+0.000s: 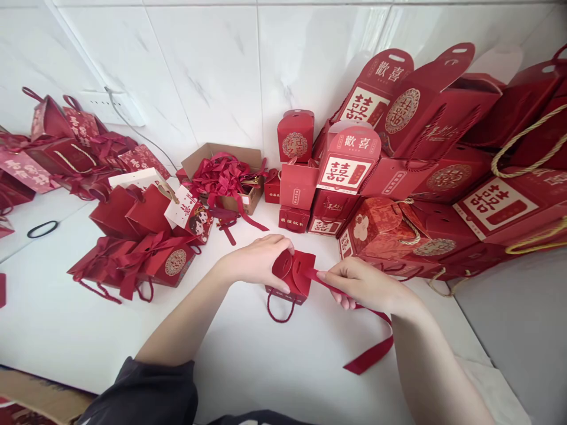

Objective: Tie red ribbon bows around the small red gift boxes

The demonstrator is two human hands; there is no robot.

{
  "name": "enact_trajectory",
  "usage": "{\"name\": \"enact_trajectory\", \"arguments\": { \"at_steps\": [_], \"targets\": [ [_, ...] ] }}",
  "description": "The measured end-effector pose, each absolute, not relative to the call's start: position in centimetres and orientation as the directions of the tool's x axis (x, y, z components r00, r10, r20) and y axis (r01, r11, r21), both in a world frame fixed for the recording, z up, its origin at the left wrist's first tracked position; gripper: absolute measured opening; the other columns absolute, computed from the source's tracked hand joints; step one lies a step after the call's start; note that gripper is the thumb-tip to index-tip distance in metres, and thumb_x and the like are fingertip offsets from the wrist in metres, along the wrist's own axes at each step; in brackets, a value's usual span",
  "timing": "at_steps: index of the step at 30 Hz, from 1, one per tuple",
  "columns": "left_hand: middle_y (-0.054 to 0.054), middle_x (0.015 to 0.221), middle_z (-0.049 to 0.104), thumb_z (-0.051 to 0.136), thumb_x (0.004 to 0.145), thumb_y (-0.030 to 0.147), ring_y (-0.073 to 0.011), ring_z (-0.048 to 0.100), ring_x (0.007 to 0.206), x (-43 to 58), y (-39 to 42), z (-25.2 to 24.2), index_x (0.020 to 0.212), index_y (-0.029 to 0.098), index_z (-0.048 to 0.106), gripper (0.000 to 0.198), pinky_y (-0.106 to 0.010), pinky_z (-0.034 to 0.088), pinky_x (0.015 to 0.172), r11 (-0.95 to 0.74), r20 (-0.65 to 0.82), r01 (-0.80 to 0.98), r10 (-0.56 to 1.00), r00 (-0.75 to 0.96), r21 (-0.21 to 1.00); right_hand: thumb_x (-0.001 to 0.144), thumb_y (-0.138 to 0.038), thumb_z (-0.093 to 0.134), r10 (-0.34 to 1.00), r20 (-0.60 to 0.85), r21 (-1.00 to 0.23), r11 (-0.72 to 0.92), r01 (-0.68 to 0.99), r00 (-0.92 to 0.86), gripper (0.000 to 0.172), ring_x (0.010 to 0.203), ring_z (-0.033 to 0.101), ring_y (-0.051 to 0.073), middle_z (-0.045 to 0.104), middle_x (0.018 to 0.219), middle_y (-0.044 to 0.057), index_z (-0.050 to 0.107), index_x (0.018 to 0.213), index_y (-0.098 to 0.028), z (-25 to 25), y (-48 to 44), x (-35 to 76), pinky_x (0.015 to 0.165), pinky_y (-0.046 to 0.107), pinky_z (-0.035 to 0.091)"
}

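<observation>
A small red gift box (303,270) with slotted top flaps stands on the white table in front of me. A dark red cord handle (280,319) hangs off its near side. My left hand (261,262) is wrapped round the box's left side, thumb at the near face and fingers behind. Between the thumb and fingers of my right hand (354,283) is a red ribbon (372,357). One stretch of it reaches the slot at the top of the box, while the loose end curls down onto the table at the right.
Behind the box, a cardboard box (254,200) holds a heap of red ribbons. Red gift boxes (349,162) are stacked along the right and back. Finished-looking ribboned boxes (153,265) stand on the left, near a black ring (42,229). A cable (133,127) runs from a wall socket.
</observation>
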State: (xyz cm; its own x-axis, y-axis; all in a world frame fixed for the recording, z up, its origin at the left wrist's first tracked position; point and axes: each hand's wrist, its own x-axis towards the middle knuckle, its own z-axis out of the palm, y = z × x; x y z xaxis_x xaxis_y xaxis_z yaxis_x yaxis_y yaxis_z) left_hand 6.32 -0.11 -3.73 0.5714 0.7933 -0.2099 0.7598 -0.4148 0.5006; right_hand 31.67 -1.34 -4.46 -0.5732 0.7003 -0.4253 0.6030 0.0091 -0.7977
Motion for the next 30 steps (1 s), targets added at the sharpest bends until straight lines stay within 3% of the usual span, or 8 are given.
{"name": "enact_trajectory", "arguments": {
  "at_steps": [6, 10, 14, 19, 23, 25, 27, 30],
  "targets": [
    [-0.013, 0.150, 0.036, 0.067, 0.077, 0.039, -0.0300, 0.026, 0.143, 6.8, 0.1, -4.2, 0.113, 0.019, 0.060, 0.041, -0.043, 0.031, 0.113, -0.483, -0.151, 0.669, 0.737, 0.659, 0.565, 0.093, -0.059, 0.042, 0.709, -0.416, -0.795, 0.020, 0.606, -0.569, 0.055, 0.050, 0.056, 0.013, 0.061, 0.055, 0.003, 0.057, 0.060, -0.017, -5.0, -1.0, 31.4, 0.054, 0.025, 0.045],
    [-0.009, 0.150, 0.039, 0.060, 0.082, 0.028, -0.0256, 0.031, 0.142, 7.0, 0.1, -4.1, 0.119, 0.021, 0.061, 0.037, -0.039, 0.031, 0.115, -0.503, -0.116, 0.610, 0.706, 0.699, 0.612, 0.093, -0.057, 0.041, 0.704, -0.396, -0.817, 0.024, 0.577, -0.590, 0.050, 0.053, 0.055, 0.013, 0.062, 0.062, 0.002, 0.058, 0.066, -0.018, -5.2, -0.7, 31.6, 0.052, 0.024, 0.042],
    [-0.007, 0.150, 0.040, 0.058, 0.084, 0.028, -0.0240, 0.031, 0.143, 7.2, 0.1, -3.9, 0.118, 0.023, 0.063, 0.035, -0.037, 0.030, 0.116, -0.494, -0.124, 0.617, 0.711, 0.692, 0.612, 0.094, -0.052, 0.042, 0.708, -0.361, -0.817, 0.073, 0.572, -0.606, 0.045, 0.054, 0.055, 0.013, 0.062, 0.064, 0.001, 0.059, 0.070, -0.019, -5.2, -0.4, 31.2, 0.052, 0.024, 0.041],
    [-0.007, 0.144, 0.048, 0.054, 0.087, 0.029, -0.0240, 0.041, 0.136, 7.6, 0.3, -4.1, 0.097, 0.021, 0.070, 0.020, -0.037, 0.036, 0.111, -0.433, -0.133, 0.639, 0.754, 0.643, 0.636, 0.096, -0.048, 0.041, 0.716, -0.273, -0.834, 0.156, 0.529, -0.642, 0.042, 0.059, 0.055, 0.014, 0.062, 0.067, 0.001, 0.060, 0.072, -0.019, -5.7, 0.0, 30.6, 0.056, 0.025, 0.041],
    [-0.007, 0.137, 0.054, 0.052, 0.088, 0.029, -0.0239, 0.049, 0.129, 7.3, 0.2, -3.3, 0.089, 0.021, 0.069, 0.018, -0.036, 0.044, 0.102, -0.400, -0.077, 0.645, 0.810, 0.581, 0.651, 0.095, -0.046, 0.044, 0.822, -0.058, -0.802, 0.300, 0.517, -0.567, 0.034, 0.078, 0.060, 0.019, 0.064, 0.083, 0.003, 0.058, 0.077, -0.021, -6.3, 0.5, 30.5, 0.073, 0.031, 0.046],
    [-0.006, 0.137, 0.053, 0.051, 0.089, 0.029, -0.0232, 0.052, 0.125, 7.0, 0.0, -2.4, 0.089, 0.021, 0.068, 0.019, -0.033, 0.048, 0.094, -0.385, -0.053, 0.632, 0.826, 0.561, 0.673, 0.093, -0.044, 0.050, 0.858, 0.141, -0.800, 0.393, 0.454, -0.494, 0.027, 0.105, 0.058, 0.023, 0.064, 0.110, 0.006, 0.058, 0.081, -0.021, -6.7, 0.9, 30.2, 0.094, 0.038, 0.042],
    [-0.006, 0.136, 0.052, 0.050, 0.089, 0.028, -0.0218, 0.054, 0.121, 6.8, -0.2, -1.6, 0.089, 0.021, 0.067, 0.019, -0.032, 0.048, 0.092, -0.379, -0.018, 0.613, 0.841, 0.540, 0.693, 0.093, -0.042, 0.052, 0.816, 0.243, -0.842, 0.446, 0.304, -0.525, 0.025, 0.123, 0.049, 0.024, 0.056, 0.130, 0.007, 0.061, 0.083, -0.021, -7.2, 1.2, 29.7, 0.106, 0.040, 0.034],
    [-0.005, 0.132, 0.054, 0.047, 0.091, 0.030, -0.0209, 0.056, 0.118, 6.5, -0.6, -1.1, 0.088, 0.021, 0.067, 0.022, -0.034, 0.044, 0.099, -0.386, 0.029, 0.617, 0.862, 0.507, 0.685, 0.095, -0.042, 0.051, 0.687, 0.207, -0.919, 0.381, 0.102, -0.697, 0.028, 0.110, 0.059, 0.021, 0.067, 0.114, 0.007, 0.068, 0.089, -0.021, -7.9, 1.4, 28.8, 0.098, 0.035, 0.042]
  ]
}}
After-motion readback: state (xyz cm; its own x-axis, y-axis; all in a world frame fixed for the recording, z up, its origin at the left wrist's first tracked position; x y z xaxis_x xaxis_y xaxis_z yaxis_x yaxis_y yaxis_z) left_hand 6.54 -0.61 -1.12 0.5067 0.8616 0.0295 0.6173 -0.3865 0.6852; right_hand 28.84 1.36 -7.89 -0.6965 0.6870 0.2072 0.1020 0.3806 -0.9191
